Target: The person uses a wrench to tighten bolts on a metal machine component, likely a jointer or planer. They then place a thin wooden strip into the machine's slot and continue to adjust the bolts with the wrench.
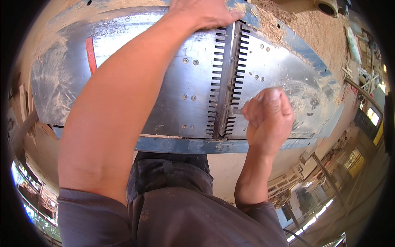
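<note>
Right hand (268, 119), fist shut, grips what looks like a small metal tool (236, 110) at the slotted cutter gap (227, 82) near the planer table (135, 45)'s front edge; left hand (203, 14) pressed flat at far edge, w/ sawdust (312, 29) beyond.

The left hand (203, 14) is pressing on the far edge of a steel planer table (135, 53), by its comb-toothed slot (227, 78). The right hand (269, 119) is gripping a small tool, mostly hidden, at the slot's near end. Sawdust (304, 24) is lying beyond.
</note>
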The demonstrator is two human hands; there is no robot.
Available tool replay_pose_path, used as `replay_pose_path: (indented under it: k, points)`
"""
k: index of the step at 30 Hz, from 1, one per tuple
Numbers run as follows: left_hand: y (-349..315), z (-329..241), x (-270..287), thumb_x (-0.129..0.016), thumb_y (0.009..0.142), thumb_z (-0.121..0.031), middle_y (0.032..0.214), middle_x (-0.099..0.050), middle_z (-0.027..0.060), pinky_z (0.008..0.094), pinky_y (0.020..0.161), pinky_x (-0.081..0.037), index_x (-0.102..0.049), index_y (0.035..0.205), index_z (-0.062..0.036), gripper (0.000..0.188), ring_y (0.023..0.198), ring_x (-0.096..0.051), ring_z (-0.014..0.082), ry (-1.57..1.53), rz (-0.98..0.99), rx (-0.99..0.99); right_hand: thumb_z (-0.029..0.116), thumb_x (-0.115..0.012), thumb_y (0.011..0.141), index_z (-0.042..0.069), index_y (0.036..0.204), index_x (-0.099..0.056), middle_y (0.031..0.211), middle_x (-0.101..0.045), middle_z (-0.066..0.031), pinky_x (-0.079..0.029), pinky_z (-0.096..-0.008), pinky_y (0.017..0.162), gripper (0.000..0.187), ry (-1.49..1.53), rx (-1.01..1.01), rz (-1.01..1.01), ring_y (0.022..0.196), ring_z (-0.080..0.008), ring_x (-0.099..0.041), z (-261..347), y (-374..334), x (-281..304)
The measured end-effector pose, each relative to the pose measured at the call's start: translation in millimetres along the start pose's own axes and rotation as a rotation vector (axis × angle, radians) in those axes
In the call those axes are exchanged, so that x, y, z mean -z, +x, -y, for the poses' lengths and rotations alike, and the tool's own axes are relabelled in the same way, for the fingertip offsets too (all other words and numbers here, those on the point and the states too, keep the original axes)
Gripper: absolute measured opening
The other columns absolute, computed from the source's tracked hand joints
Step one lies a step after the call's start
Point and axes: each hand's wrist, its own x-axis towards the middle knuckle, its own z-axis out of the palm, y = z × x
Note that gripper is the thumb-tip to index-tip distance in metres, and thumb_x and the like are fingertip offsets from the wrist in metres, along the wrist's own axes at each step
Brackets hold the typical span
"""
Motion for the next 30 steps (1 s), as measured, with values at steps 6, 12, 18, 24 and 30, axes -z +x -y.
replay_pose_path:
  k: [6, 12, 18, 24, 30]
  points:
    - [0, -5, 4, -0.066, 0.086, -0.061, 0.154, -0.042, 0.0297, 0.0516, 0.120, -0.026, -0.037, 0.156, -0.0021, 0.096, 0.144, -0.038, 0.0437, -0.008, 0.007, -0.006, 0.022, -0.054, 0.110, 0.003, 0.082, -0.053, 0.057, -0.040, 0.0011, -0.031, -0.0299, 0.046, 0.033, 0.016, -0.015, 0.002, 0.045, -0.0087, -0.031, -23, -33, 22]
    - [-4, -1, 16, -0.066, 0.086, -0.063, 0.154, -0.042, 0.0300, 0.0529, 0.121, -0.025, -0.038, 0.157, -0.0042, 0.096, 0.144, -0.038, 0.0440, 0.023, 0.027, 0.040, 0.022, -0.053, 0.110, 0.003, 0.082, -0.051, 0.057, -0.039, 0.0016, -0.029, -0.0292, 0.047, 0.034, 0.034, 0.050, 0.029, 0.046, -0.0082, -0.030, -33, -50, 22]
    - [-4, -4, 4, -0.066, 0.085, -0.063, 0.157, -0.040, 0.0297, 0.0521, 0.122, -0.025, -0.037, 0.157, -0.0032, 0.098, 0.146, -0.037, 0.0432, -0.004, -0.008, 0.013, 0.021, -0.060, 0.107, 0.001, 0.082, -0.055, 0.067, -0.051, 0.0000, -0.034, -0.0253, 0.049, 0.033, 0.000, 0.027, 0.077, 0.055, -0.0060, -0.040, -38, -45, 34]
    - [-4, -8, 12, -0.066, 0.085, -0.064, 0.158, -0.040, 0.0285, 0.0519, 0.122, -0.025, -0.037, 0.158, -0.0031, 0.099, 0.146, -0.036, 0.0429, -0.006, 0.032, 0.012, 0.022, -0.060, 0.107, 0.001, 0.080, -0.055, 0.063, -0.048, 0.0024, -0.033, -0.0255, 0.047, 0.034, -0.051, -0.135, 0.063, 0.052, -0.0055, -0.038, -35, -19, 23]
    - [-1, -3, 5, -0.068, 0.084, -0.063, 0.156, -0.042, 0.0284, 0.0520, 0.121, -0.027, -0.037, 0.158, -0.0030, 0.100, 0.144, -0.039, 0.0432, 0.043, 0.042, 0.029, 0.022, -0.061, 0.107, 0.002, 0.083, -0.056, 0.064, -0.048, 0.0016, -0.033, -0.0254, 0.048, 0.032, 0.051, -0.023, 0.066, 0.054, -0.0055, -0.039, -40, -38, 32]
